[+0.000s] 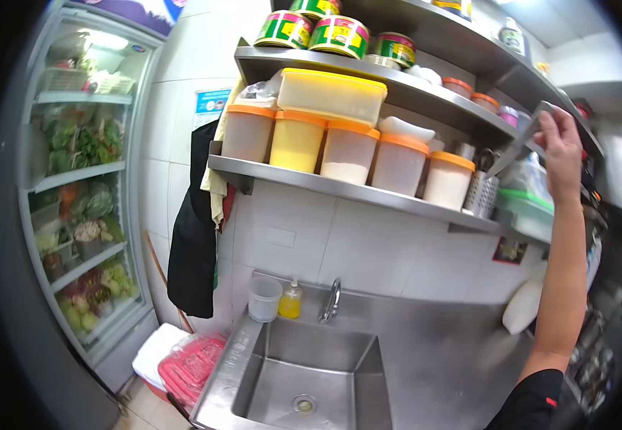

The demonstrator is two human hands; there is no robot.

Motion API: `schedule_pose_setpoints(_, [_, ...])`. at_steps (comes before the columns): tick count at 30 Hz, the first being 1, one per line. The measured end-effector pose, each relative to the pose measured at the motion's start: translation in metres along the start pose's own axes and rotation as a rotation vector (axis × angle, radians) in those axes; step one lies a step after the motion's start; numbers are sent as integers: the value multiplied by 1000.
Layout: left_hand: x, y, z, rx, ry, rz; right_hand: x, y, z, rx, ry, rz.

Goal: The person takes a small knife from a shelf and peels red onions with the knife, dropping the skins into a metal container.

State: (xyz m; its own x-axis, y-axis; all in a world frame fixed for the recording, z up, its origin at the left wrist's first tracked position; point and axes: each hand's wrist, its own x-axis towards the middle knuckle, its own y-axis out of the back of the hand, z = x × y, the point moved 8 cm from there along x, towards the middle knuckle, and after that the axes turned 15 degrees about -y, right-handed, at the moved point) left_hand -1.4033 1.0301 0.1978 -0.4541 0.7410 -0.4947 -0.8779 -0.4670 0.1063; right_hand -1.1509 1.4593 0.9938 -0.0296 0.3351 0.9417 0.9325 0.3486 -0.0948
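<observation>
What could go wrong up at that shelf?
The long flat grey utensil might slip from the right hand. Its lower end, seemingly close to the perforated silver metal holder, could knock it. If bumped, the yellow-lidded rectangular plastic tub, perched on round orange-lidded plastic containers, might slide.

Grey utensil point(519, 148), black sleeve point(529, 401) (red tab point(552, 403)), orange lids point(404, 143), yellow soap point(290, 307)

No wording is reading clearly anywhere. At left, a small blue sticker point(137, 49) is sitting on the upper frame of the refrigerator point(128, 347), its print too tiny to tell. On the far wall point(171, 143), a blue-and-white sign point(212, 107) is showing illegible lines. Green, yellow and pink labels are wrapping the cans point(339, 36), their lettering blurring.
</observation>
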Motion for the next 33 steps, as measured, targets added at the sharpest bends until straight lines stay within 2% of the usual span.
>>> schedule_pose_setpoints(2, [-1,10,37,-69,-290,12,-62,-39,-45,-169,72,-173])
schedule_pose_setpoints(3, [-6,17,55,-106,-428,8,-105,-63,-69,-219,40,-252])
schedule_pose_setpoints(4, [-6,20,80,-65,-499,-116,-145,-83,-81,-277,-11,-371])
schedule_pose_setpoints(5, [-5,16,103,-36,-558,-257,-189,-105,-97,-332,64,-459])
schedule_pose_setpoints(6, [6,9,117,-132,-605,-354,-235,-126,-117,-428,150,-631])
schedule_pose_setpoints(7, [5,-6,128,-237,-636,-458,-281,-143,-134,-435,334,-731])
schedule_pose_setpoints(8, [-13,-25,147,-331,-586,-542,-330,-154,-134,-450,347,-907])
schedule_pose_setpoints(9, [-30,-40,170,-417,-527,-621,-375,-162,-139,-612,249,-1074])
schedule_pose_setpoints(10, [-50,-57,188,-581,-509,-805,-420,-164,-151,-615,310,-1125])
schedule_pose_setpoints(11, [-68,-80,194,-743,-451,-993,-455,-160,-166,-536,276,-1097])
schedule_pose_setpoints(12, [-77,-98,191,-807,-447,-1091,-490,-155,-176,-475,229,-1075])
schedule_pose_setpoints(13, [-119,-113,213,-840,-431,-952,-526,-151,-178,-467,168,-1041])
schedule_pose_setpoints(15, [-69,-127,148,-157,-1055,-819,-573,-128,-199,-441,99,-875])
schedule_pose_setpoints(17, [-107,-159,126,22,-1101,-896,-620,-103,-205,-631,-24,-844])
schedule_pose_setpoints(18, [-128,-171,126,91,-1159,-885,-636,-72,-219,-731,-156,-853])
schedule_pose_setpoints(20, [-170,-199,110,62,-915,-1019,-668,-36,-255,-846,-385,-875])
schedule_pose_setpoints(22, [-239,-247,64,-95,-230,-1249,-688,30,-317,-1006,-680,-789])
schedule_pose_setpoints(23, [-245,-259,35,-54,-203,-1221,-707,64,-357,-1075,-837,-752])
schedule_pose_setpoints(25, [-287,-299,-20,190,-192,-1343,-760,130,-446,-1216,-771,-429])
schedule_pose_setpoints(26, [-325,-325,-41,238,-256,-1482,-791,159,-490,-1263,-851,-310])
schedule_pose_setpoints(27, [-368,-352,-64,314,-224,-1625,-813,175,-537,-1296,-934,-189])
schedule_pose_setpoints(28, [-409,-372,-86,381,-219,-1705,-836,186,-586,-1365,-987,-63])
schedule_pose_setpoints(29, [-433,-392,-117,420,-218,-1656,-849,193,-639,-1432,-1034,61])
schedule_pose_setpoints(31, [-518,-422,-154,509,-148,-1938,-863,194,-741,-1610,-1204,373])
schedule_pose_setpoints(32, [-546,-435,-179,539,-70,-2031,-877,195,-784,-1608,-1256,550])
schedule_pose_setpoints(33, [-581,-441,-186,593,-86,-2084,-892,195,-825,-1607,-1298,731])
